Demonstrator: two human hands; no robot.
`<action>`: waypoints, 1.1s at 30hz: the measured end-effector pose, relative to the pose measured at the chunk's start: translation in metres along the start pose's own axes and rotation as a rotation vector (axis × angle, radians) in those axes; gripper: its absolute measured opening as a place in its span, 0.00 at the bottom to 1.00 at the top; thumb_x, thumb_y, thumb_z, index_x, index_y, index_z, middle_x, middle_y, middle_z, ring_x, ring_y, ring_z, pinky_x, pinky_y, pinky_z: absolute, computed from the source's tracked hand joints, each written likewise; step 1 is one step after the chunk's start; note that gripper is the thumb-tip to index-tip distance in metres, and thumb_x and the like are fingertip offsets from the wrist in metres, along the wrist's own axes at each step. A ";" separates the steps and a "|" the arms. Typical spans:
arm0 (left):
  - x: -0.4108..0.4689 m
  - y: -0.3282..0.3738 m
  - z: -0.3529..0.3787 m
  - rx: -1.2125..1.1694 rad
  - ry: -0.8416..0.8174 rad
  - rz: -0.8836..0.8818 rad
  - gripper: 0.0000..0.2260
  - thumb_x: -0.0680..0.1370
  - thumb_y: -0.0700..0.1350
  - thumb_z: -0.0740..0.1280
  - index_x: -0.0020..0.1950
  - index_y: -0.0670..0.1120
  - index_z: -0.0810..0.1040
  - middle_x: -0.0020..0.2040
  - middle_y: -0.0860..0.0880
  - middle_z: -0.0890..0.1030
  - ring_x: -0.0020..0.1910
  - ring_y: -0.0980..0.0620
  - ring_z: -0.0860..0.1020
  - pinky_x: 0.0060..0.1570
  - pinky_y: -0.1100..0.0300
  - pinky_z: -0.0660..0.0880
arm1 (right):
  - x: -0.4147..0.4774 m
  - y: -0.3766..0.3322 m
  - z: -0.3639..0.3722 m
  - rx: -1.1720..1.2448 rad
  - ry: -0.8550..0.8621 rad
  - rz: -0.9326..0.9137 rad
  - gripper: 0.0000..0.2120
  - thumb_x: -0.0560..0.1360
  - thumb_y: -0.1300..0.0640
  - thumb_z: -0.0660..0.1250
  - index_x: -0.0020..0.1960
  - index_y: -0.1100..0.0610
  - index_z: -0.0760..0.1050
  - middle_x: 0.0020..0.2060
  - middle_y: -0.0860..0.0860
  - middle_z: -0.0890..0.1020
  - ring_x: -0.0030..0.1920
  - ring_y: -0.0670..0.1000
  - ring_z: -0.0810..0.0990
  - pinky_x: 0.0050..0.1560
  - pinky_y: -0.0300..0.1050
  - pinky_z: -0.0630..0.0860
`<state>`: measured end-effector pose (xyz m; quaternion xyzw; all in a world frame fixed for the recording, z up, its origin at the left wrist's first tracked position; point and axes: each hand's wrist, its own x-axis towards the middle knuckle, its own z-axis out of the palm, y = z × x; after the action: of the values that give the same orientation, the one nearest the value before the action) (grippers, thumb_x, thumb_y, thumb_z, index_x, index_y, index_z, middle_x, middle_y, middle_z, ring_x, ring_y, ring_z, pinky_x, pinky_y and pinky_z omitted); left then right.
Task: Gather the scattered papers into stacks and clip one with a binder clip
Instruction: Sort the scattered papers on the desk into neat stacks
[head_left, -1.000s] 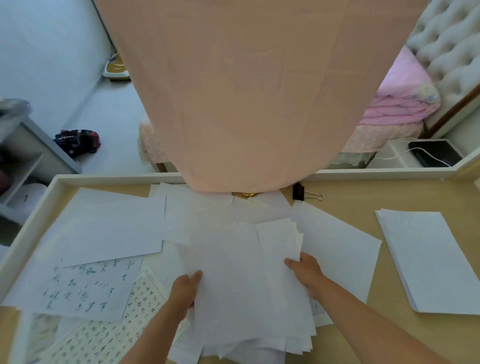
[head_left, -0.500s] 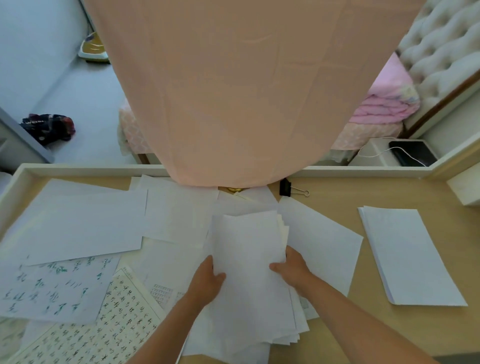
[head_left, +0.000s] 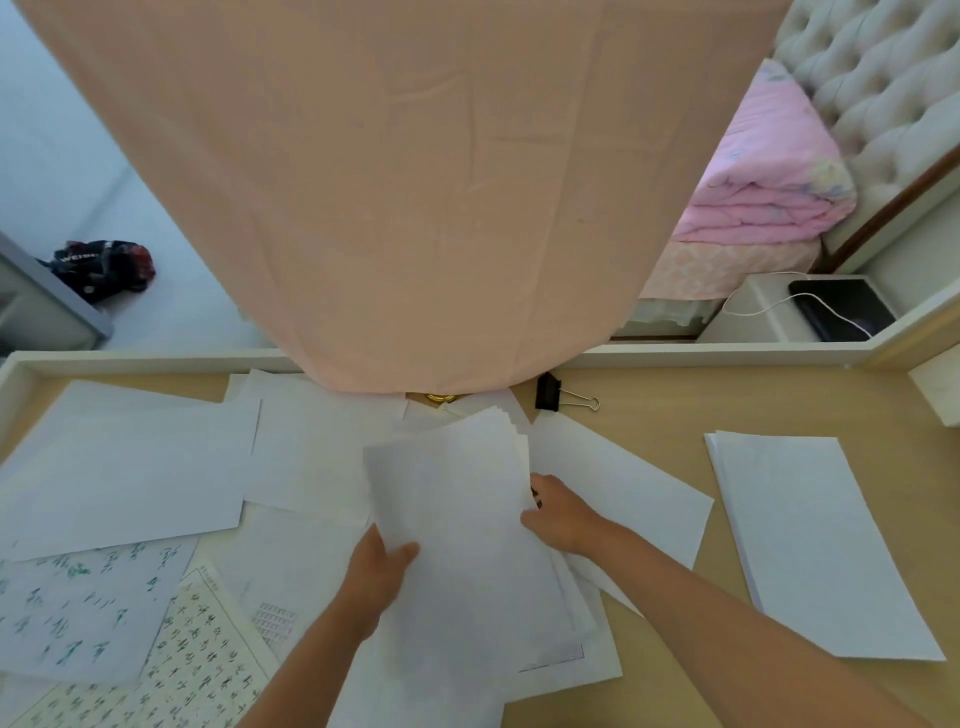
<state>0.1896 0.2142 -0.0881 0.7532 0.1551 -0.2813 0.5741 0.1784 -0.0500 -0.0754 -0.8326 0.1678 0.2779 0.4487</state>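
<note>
A bundle of white sheets (head_left: 457, 499) is held between both hands in the middle of the wooden desk (head_left: 670, 395). My left hand (head_left: 382, 571) grips its left edge, thumb on top. My right hand (head_left: 561, 514) grips the right edge, fingers curled under the sheets. Loose white sheets (head_left: 130, 467) and pages with handwriting (head_left: 78, 608) lie scattered at the left. A neat squared stack of paper (head_left: 810, 540) lies at the right. A black binder clip (head_left: 550, 392) with wire handles sits at the back of the desk, beyond my hands.
A peach cloth (head_left: 415, 182) hangs over the desk's back edge and covers some papers. A raised white rim (head_left: 130, 358) borders the desk. Behind it are a bed with a pink quilt (head_left: 763, 171) and a white box (head_left: 769, 317) with a dark device.
My hands have drawn the bundle's sides together into a narrower pile and lifted its far end. The left hand slid right onto the bundle's edge; the view shifted left.
</note>
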 end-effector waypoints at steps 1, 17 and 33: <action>0.000 -0.002 -0.008 -0.015 0.073 -0.022 0.13 0.77 0.34 0.68 0.60 0.44 0.76 0.53 0.44 0.82 0.48 0.48 0.81 0.45 0.56 0.78 | 0.010 -0.004 -0.003 -0.109 0.045 -0.026 0.14 0.72 0.61 0.62 0.55 0.50 0.76 0.55 0.51 0.76 0.54 0.51 0.76 0.64 0.55 0.74; -0.008 -0.030 -0.081 -0.108 0.207 -0.257 0.16 0.75 0.34 0.66 0.61 0.46 0.77 0.54 0.44 0.83 0.53 0.40 0.81 0.56 0.40 0.77 | 0.095 -0.046 -0.002 -0.959 0.177 -0.043 0.45 0.58 0.33 0.75 0.69 0.50 0.66 0.61 0.53 0.74 0.65 0.57 0.69 0.63 0.54 0.63; 0.001 0.001 -0.044 -0.175 -0.047 -0.078 0.27 0.62 0.38 0.66 0.62 0.44 0.75 0.54 0.40 0.83 0.52 0.39 0.82 0.50 0.42 0.80 | -0.001 0.045 -0.058 -0.563 0.496 0.255 0.03 0.74 0.57 0.63 0.42 0.54 0.73 0.45 0.51 0.75 0.55 0.57 0.76 0.51 0.48 0.75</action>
<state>0.2016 0.2555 -0.0801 0.6869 0.1948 -0.3063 0.6296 0.1722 -0.1229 -0.0788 -0.9374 0.2904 0.1572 0.1104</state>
